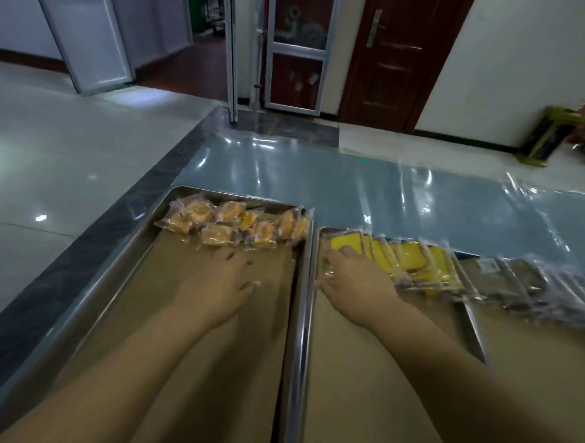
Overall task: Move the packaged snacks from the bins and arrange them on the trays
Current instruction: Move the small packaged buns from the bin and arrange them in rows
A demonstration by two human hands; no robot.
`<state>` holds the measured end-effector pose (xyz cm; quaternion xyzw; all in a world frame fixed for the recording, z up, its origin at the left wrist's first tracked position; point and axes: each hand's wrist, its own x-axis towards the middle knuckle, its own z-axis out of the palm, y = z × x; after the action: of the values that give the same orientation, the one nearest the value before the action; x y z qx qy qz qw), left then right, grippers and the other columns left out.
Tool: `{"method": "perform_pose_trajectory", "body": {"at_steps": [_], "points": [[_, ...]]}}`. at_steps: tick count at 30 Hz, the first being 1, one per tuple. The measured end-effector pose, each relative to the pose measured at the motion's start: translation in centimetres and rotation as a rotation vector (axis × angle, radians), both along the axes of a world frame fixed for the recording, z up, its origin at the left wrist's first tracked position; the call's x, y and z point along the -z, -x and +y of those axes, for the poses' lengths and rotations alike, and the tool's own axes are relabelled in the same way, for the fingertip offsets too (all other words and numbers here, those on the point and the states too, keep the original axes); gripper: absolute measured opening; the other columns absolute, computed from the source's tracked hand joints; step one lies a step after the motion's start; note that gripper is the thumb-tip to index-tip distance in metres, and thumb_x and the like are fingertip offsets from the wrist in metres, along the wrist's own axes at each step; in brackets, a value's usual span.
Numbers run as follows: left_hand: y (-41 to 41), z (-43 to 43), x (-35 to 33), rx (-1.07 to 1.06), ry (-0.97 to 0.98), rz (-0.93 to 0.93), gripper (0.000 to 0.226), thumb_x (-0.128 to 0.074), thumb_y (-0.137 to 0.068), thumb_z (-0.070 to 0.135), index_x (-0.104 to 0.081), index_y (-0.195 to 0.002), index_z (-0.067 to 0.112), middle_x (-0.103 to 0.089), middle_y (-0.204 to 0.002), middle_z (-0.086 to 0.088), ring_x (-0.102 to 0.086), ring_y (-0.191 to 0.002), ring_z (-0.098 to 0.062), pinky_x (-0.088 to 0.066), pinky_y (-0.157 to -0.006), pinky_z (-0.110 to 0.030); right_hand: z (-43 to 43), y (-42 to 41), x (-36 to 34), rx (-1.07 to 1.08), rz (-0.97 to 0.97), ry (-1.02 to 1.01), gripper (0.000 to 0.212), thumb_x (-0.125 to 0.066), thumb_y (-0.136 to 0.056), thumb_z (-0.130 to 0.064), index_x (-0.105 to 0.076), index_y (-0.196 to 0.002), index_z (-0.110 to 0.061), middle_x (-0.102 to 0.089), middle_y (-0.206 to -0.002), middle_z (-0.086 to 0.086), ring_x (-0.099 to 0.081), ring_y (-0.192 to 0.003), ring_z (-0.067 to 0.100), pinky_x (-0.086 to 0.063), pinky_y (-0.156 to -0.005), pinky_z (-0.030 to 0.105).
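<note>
Three metal trays lined with brown paper lie side by side. The left tray (pixel 112 276) holds several orange round snack packets (pixel 230 223) along its far end. My left hand (pixel 221 283) rests flat on the paper just below them, fingers apart, holding nothing. The middle tray (pixel 309 290) carries a row of yellow cake packets (pixel 414 258). My right hand (pixel 355 285) lies on the leftmost yellow packet (pixel 346 242) at the tray's far left corner, fingers pressing on it. The right tray (pixel 475 332) holds dark brown packets (pixel 552 289).
The trays sit on a counter covered with shiny blue-grey plastic film (pixel 320 178), edged in dark stone (pixel 79 261) at the left. Beyond are a tiled floor, glass doors and a brown wooden door (pixel 394 57). No bins are in view.
</note>
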<state>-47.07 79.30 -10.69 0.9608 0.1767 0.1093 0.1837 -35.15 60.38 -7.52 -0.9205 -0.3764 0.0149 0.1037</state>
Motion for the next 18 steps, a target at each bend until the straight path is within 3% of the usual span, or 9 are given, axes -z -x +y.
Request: {"method": "perform_pose_trajectory", "body": {"at_steps": [5, 9, 12, 18], "points": [[0.6, -11.2, -0.6, 0.12, 0.034, 0.064, 0.042, -0.057, -0.087, 0.045, -0.05, -0.124, 0.027, -0.046, -0.125, 0.004, -0.047, -0.107, -0.014, -0.038, -0.074, -0.027, -12.9, 1.9, -0.7, 0.005, -0.098, 0.055, 0.04, -0.055, -0.088, -0.04, -0.051, -0.123, -0.02, -0.051, -0.122, 0.003, -0.051, -0.111, 0.025, -0.048, -0.084, 0.038], [0.2, -20.5, -1.2, 0.204, 0.035, 0.063, 0.037, -0.062, -0.084, 0.041, -0.055, -0.117, 0.025, -0.052, -0.12, 0.002, -0.051, -0.107, -0.018, -0.045, -0.087, -0.034, -23.5, 2.9, -1.2, 0.052, -0.132, 0.085, 0.039, -0.054, -0.088, -0.042, -0.05, -0.12, -0.02, -0.051, -0.123, 0.002, -0.051, -0.111, 0.026, -0.046, -0.082, 0.037], [-0.1, -27.0, -2.3, 0.26, 0.019, 0.02, 0.035, -0.061, -0.083, 0.045, -0.056, -0.113, 0.029, -0.055, -0.119, 0.007, -0.053, -0.106, -0.017, -0.045, -0.085, -0.033, -30.3, 3.2, -1.9, 0.123, -0.119, 0.064, 0.038, -0.053, -0.089, -0.042, -0.052, -0.119, -0.019, -0.052, -0.121, 0.003, -0.054, -0.105, 0.026, -0.048, -0.076, 0.036], [-2.3, -36.9, -4.3, 0.39, 0.002, 0.016, 0.033, -0.059, -0.086, 0.043, -0.056, -0.115, 0.027, -0.054, -0.121, 0.007, -0.049, -0.106, -0.01, -0.039, -0.084, -0.025, -41.3, 2.2, -3.0, 0.246, -0.124, 0.032, 0.037, -0.053, -0.09, -0.045, -0.053, -0.119, -0.022, -0.055, -0.12, 0.0, -0.054, -0.103, 0.022, -0.048, -0.078, 0.035]]}}
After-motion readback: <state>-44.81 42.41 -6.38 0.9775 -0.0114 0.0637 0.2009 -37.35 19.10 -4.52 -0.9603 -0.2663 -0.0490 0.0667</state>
